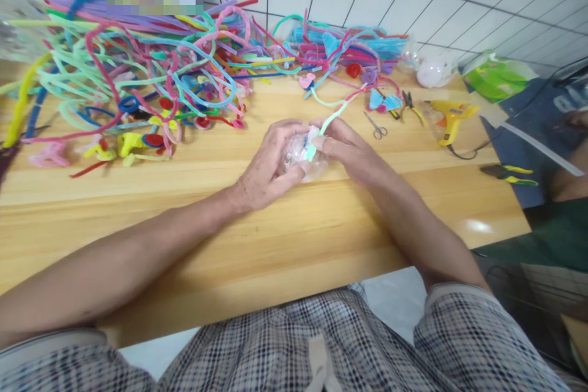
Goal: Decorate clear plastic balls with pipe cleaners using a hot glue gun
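Near the middle of the wooden table, my left hand [271,168] is wrapped round the left side of a clear, crinkled plastic piece [294,152]. My right hand [342,147] pinches a mint-green fuzzy stem [331,119] against the right side of that piece. Bits of mint green, pink and blue show between the fingers. From my right hand the stem runs up and right, meeting a pink and red one. The fingertips partly hide the plastic piece, and its exact shape cannot be made out.
Tangled coloured fuzzy stems [151,73] cover the table's back left; blue and purple bundles [349,46] lie further right. Small scissors [379,130], pliers [413,110], a yellow glue gun [450,117] and yellow-handled cutters [509,173] lie at right. Another person's arm [569,171] shows at the right edge.
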`<state>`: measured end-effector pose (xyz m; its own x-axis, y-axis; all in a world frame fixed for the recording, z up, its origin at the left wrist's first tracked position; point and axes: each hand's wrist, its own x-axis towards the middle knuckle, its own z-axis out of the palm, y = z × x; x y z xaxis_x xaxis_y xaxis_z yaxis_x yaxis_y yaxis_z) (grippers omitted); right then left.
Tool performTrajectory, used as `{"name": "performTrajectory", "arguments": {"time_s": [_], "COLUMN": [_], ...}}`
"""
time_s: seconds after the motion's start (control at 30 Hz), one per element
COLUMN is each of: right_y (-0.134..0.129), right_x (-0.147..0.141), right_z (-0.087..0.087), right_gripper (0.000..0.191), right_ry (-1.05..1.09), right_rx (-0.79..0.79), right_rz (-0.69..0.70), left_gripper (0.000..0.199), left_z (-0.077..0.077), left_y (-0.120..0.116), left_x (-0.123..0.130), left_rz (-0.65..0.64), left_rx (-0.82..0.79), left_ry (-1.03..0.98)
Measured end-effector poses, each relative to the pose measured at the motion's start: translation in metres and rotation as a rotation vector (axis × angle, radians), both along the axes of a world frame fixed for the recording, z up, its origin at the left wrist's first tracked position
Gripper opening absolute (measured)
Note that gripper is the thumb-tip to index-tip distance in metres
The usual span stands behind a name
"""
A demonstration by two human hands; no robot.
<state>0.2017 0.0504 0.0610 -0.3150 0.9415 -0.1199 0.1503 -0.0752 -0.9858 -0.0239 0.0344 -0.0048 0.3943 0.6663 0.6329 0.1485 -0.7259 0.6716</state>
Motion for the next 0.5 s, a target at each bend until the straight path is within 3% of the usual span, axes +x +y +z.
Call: {"name": "performTrajectory", "arguments": {"time_s": [0.2, 0.5], "right_y": [-0.0013, -0.0021], "right_x": [-0.0024, -0.004], "right_z": [-0.0004, -0.0012], "right_gripper": [0.057, 0.059], "right_ry": [-0.002, 0.021], "right_rx": [-0.015, -0.011], "right_rz": [-0.039, -0.041], "left_gripper": [0.053, 0.056], "left_z": [0.0076, 0.0015], "left_y": [-0.0015, -0.0001], "left_x": [-0.0051, -0.0016], "left_rz": [-0.041, 0.013], "left_rx": [-0.062, -0.027], "left_ry": [0.008, 0.02]}}
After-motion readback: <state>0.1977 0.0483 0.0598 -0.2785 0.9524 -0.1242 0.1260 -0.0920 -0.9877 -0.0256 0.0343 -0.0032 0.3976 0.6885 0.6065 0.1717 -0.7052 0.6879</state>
